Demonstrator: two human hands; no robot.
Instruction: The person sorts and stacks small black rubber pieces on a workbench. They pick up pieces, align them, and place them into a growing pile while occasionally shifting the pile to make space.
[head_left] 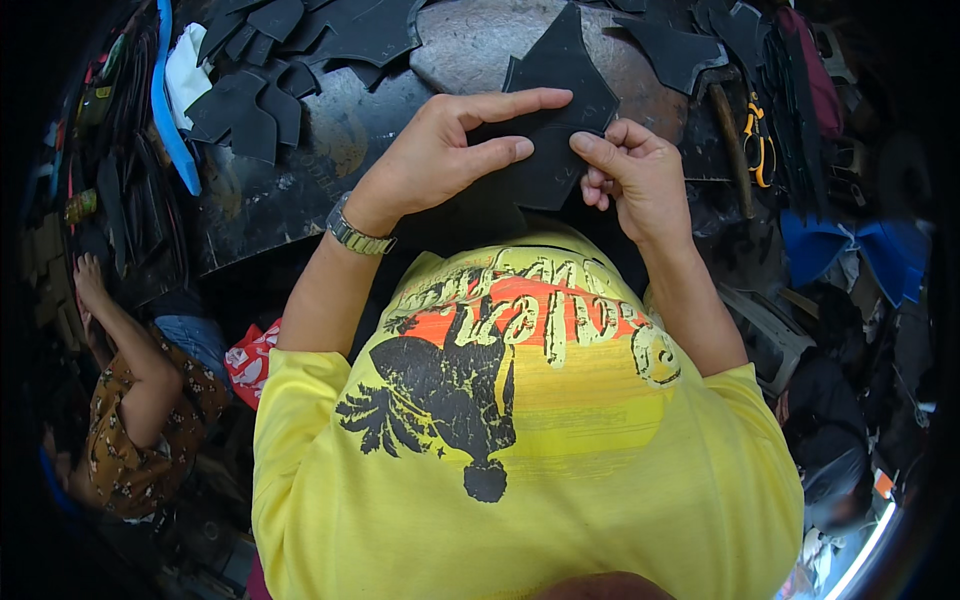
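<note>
A: What is the largest thing shown?

B: The dark counter (pixel 245 215), by which the held black piece (pixel 555 125) is surrounded at its far end and sides. Next in size, a pile of black cut pieces (pixel 240 115) is spread to the left of the held piece, probably so that its shapes can be picked out singly.

A: And the held piece itself?

B: It is held over the counter's near edge, in front of the body, perhaps for a close view. A curved line is seen across it; whether one layer or two are held cannot be told.

A: What about the blue strip (pixel 172 110)?

B: It is laid well to the left of the held piece, beyond the pile.

A: How is each grip set?

B: By the left hand (pixel 455 150), the held piece is met with forefinger and thumb spread flat, seemingly to steady it; whether it is also clasped from beneath cannot be told. By the right hand (pixel 640 175), its right edge is apparently pinched, thumb on top and fingers curled, as suits finer control.

A: Anything smaller?

B: A wooden handle (pixel 735 150) and then orange-handled cutters (pixel 757 140) are set to the right of the held piece, presumably for easy reach.
</note>
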